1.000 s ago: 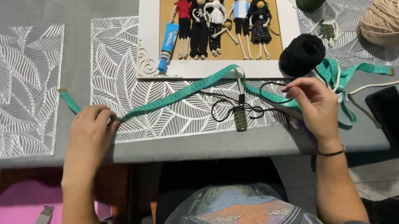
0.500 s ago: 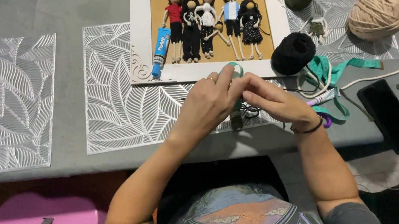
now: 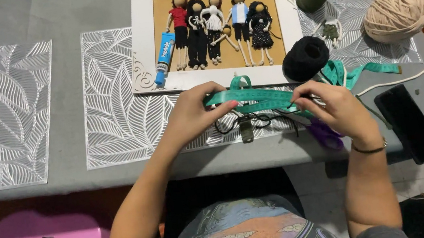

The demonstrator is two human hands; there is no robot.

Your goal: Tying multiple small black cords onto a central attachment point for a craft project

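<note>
a teal measuring tape (image 3: pixel 254 99), stretched out a second ago, is now being folded and pinched between left hand (image 3: pixel 194 113) and right hand (image 3: pixel 336 109) above black cord (image 3: pixel 257 120).

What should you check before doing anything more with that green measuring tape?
1. Left hand has a grip on the green tape: ok.
2. Right hand pinches the other end of the stretched part: ok.
3. Tape between the hands is flat, no twist: cannot tell.
4. Loose tail past the right hand is untangled: not ok, it lies bunched by the black yarn ball.
5. Black cord under the tape is clear of it: cannot tell.
</note>
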